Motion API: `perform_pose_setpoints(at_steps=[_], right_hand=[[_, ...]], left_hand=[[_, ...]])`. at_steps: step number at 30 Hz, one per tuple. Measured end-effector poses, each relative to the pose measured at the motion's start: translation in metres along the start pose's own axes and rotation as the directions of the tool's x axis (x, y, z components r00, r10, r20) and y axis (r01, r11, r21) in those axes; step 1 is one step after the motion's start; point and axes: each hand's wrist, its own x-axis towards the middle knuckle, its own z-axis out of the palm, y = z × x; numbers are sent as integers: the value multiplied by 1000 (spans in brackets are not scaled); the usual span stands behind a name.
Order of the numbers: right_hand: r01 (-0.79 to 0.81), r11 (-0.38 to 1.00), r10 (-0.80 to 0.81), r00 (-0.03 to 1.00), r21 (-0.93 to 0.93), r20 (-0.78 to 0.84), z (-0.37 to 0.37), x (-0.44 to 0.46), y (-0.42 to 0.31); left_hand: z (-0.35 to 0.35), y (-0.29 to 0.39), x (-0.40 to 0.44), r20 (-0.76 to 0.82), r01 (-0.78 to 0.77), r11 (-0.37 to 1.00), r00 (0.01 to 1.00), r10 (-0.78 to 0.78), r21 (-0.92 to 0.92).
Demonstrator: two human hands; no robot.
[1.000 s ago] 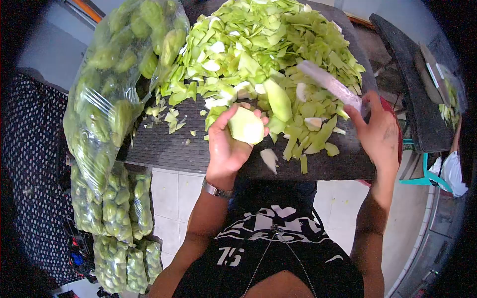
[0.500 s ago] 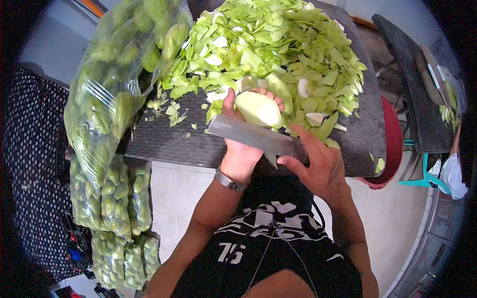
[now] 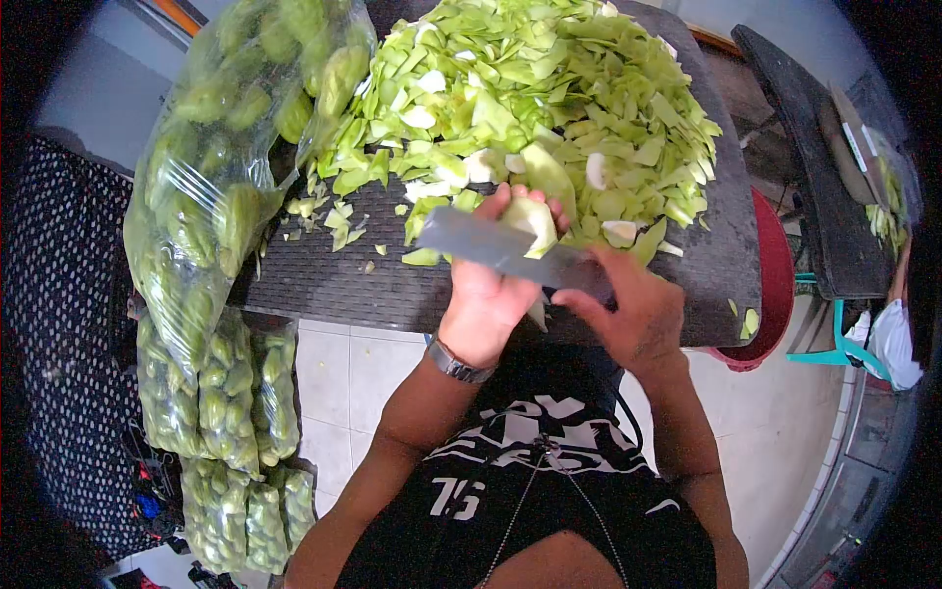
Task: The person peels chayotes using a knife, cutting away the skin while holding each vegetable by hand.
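My left hand (image 3: 491,285), palm up with a metal watch at the wrist, holds a pale green peeled vegetable (image 3: 531,224) in its curled fingers. Closed round the handle end of a wide knife (image 3: 481,242) is my right hand (image 3: 633,306). The blade lies across in front of my left palm and covers the lower part of the vegetable. Just behind my fingers, a larger green piece (image 3: 549,177) rests against a big heap of green peelings and slices (image 3: 549,88).
A large clear bag of green vegetables (image 3: 211,187) lies at the table's left, with smaller filled bags (image 3: 231,393) below. The dark ridged table (image 3: 343,285) has a red tub (image 3: 770,285) at its right. Farther right stands another dark surface (image 3: 814,196) holding a knife.
My right hand has come in from the right with the knife, and its blade now crosses in front of the vegetable. My left hand has shifted slightly right, with the vegetable turned in it.
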Motion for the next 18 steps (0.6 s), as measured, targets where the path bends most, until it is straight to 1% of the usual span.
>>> perform_pose_setpoints(at_steps=[2,3,4,5,6,7,9,11,12,13,14,16,17,18], right_hand=[[-47,999,49,997,26,-66,-4,1,13],[-55,997,61,988,48,-142,-2,-2,29],[-204,970,213,975,133,-56,-11,0,36],[-352,914,351,935,202,41,-25,3,41],[-496,831,473,869,254,148,-39,6,40],[-572,783,528,819,246,223,-51,8,33],[-389,856,349,921,340,172,-46,2,30],[-218,888,174,974,405,144,-36,-4,24],[-147,892,92,985,428,147,-30,-7,20],[-124,895,47,981,428,186,-30,-10,15],[-101,897,2,975,430,224,-29,-12,11],[-150,913,-4,927,380,374,-38,-17,1],[-149,916,11,937,373,348,-34,-21,-2],[-169,915,32,936,367,350,-36,-21,-4]], left_hand=[[1,5,-2,-8,-23,1000,1000,23,19],[0,10,-4,-23,-35,999,999,36,38],[0,15,-5,-37,-46,997,998,48,57],[2,19,-6,-41,-45,997,998,48,70],[7,23,-9,-47,-43,996,998,47,81],[12,24,-11,-54,-40,995,998,45,92],[21,22,-10,-85,-32,994,996,41,106],[24,15,-2,-169,-112,982,976,137,149],[26,15,0,-208,-154,973,960,189,175],[11,22,2,45,-73,977,997,66,201],[0,25,7,92,-97,977,992,81,190],[5,24,9,183,-137,977,977,106,163],[8,23,8,80,-182,958,983,168,222],[11,23,9,79,-203,948,979,189,246]])
